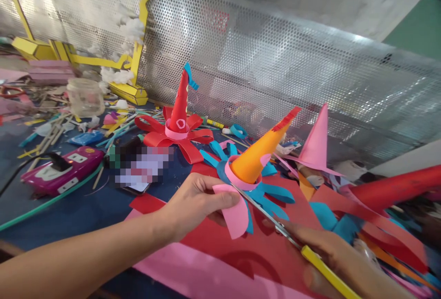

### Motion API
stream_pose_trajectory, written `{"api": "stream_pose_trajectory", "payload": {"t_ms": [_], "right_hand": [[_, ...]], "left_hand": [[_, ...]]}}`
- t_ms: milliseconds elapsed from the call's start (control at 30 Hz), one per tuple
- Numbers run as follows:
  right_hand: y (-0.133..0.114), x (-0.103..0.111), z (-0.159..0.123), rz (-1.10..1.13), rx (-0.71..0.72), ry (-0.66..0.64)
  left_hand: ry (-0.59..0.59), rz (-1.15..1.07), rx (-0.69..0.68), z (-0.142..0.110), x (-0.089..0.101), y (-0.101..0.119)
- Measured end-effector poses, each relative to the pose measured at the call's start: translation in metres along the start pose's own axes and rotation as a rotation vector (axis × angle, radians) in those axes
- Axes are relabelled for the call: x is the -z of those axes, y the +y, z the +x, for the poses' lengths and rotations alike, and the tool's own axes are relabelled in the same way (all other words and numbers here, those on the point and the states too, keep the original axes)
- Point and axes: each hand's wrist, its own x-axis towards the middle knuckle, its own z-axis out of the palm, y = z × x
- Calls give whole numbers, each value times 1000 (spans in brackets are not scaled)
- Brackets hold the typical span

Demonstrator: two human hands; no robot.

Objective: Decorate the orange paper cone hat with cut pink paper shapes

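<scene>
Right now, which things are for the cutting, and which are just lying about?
For the cutting:
pink paper piece, in the left hand
yellow-handled scissors, in the right hand
probably the orange cone, with its pink band

Just lying about, it seems:
purple power strip
phone
clear jar
white fluff

The 1 view comes from the person's head, above and behind the grip of the left hand (201, 195), and faces forward and down across the table (99, 218). The right hand (332, 253), right of the grip, shows close to the lens. Well beyond the grip, the view reaches a mesh panel (193, 23), its top edge sloping down rightward.
</scene>
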Motion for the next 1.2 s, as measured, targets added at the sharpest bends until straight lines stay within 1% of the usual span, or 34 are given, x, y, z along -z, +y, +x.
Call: {"api": "stream_pose_trajectory", "payload": {"t_ms": [100, 200, 267, 400, 467, 567, 700, 833, 900, 1067, 1200], "right_hand": [[2, 1, -1, -21, -50, 4], [6, 4, 0, -108, -65, 27], [10, 5, 1, -131, -34, 15], [14, 6, 3, -59, 56, 10], [15, 6, 3, -62, 71, 9], [15, 7, 2, -124, 61, 0], [13, 10, 4, -146, 66, -31], [13, 14, 4, -188, 113, -62], [16, 14, 2, -208, 121, -100], [25, 12, -2, -192, 73, -206], [27, 13, -2, -193, 78, -196]], "left_hand": [[1, 28, 6, 0, 0, 1], [4, 42, 23, 0, -1, 2], [13, 42, 36, 0, -1, 4], [13, 40, 61, -2, -3, 8], [10, 39, 68, -3, -3, 9], [17, 29, 78, -2, -3, 7], [36, 1, 86, 1, -1, 3], [55, -35, 43, 2, 0, 2], [61, -35, 29, 1, 0, 2], [74, 4, 29, 1, 0, 4], [80, 17, 16, 1, 0, 4]]}}
